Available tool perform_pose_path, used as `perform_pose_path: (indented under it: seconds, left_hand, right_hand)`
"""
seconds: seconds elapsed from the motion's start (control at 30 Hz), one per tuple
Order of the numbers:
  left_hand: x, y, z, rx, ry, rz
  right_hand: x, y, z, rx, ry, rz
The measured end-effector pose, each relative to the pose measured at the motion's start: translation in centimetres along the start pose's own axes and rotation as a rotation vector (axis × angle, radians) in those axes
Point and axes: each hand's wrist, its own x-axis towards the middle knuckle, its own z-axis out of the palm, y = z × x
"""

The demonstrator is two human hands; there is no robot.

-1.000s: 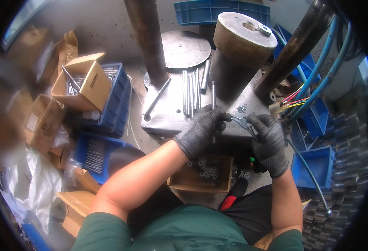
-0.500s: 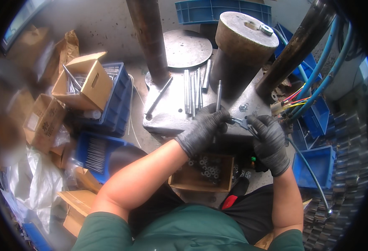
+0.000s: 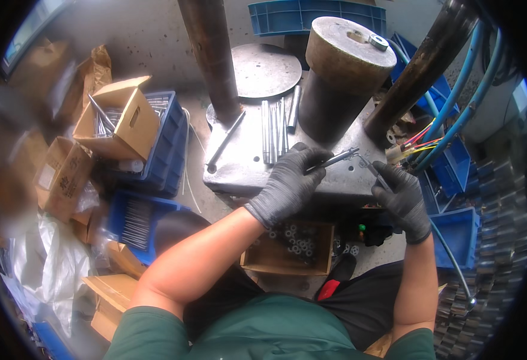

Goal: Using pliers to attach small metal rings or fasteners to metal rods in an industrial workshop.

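My left hand [image 3: 296, 174], in a dark glove, is closed around a slim metal rod [image 3: 334, 159] that slants up to the right over the front of a steel block [image 3: 239, 171]. Closed in my gloved right hand [image 3: 400, 195] is a slender tool that looks like pliers [image 3: 374, 170]. Its thin tip meets the rod's far end; any small part there is too fine to make out. Behind my left hand, several metal rods [image 3: 273, 132] lie side by side on the block. One separate rod [image 3: 226, 138] lies near its left edge.
A thick steel cylinder [image 3: 341, 84] with a ring [image 3: 378, 42] on top rises behind my hands, between two dark columns [image 3: 212, 60]. Below sits a cardboard box [image 3: 257, 261] with small rings. Blue bins [image 3: 455, 240] and cartons [image 3: 131, 126] stand on both sides.
The rod has swung from upright to slanting right in my left hand. My right hand has moved slightly right, and the pliers' tip has shifted up to the rod's end.
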Motion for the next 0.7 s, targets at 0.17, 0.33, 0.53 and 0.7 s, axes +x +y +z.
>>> perform_pose_path:
  seconds: [0.17,0.33,0.53,0.7]
  left_hand:
    - [-0.1,0.2,-0.4,0.123,0.012,0.036]
    - [-0.6,0.3,-0.7,-0.073,-0.057,-0.020]
    - [-0.6,0.5,-0.9,-0.146,-0.230,-0.074]
    - [-0.3,-0.3,-0.8,-0.429,-0.328,-0.034]
  right_hand:
    - [-0.1,-1.0,-0.8,-0.090,-0.103,-0.014]
    - [-0.2,-0.3,-1.6,0.051,-0.233,0.056]
    - [-0.5,-2.0,-0.2,0.033,-0.358,0.052]
    - [-0.7,-1.8,-1.1,0.240,-0.301,0.181]
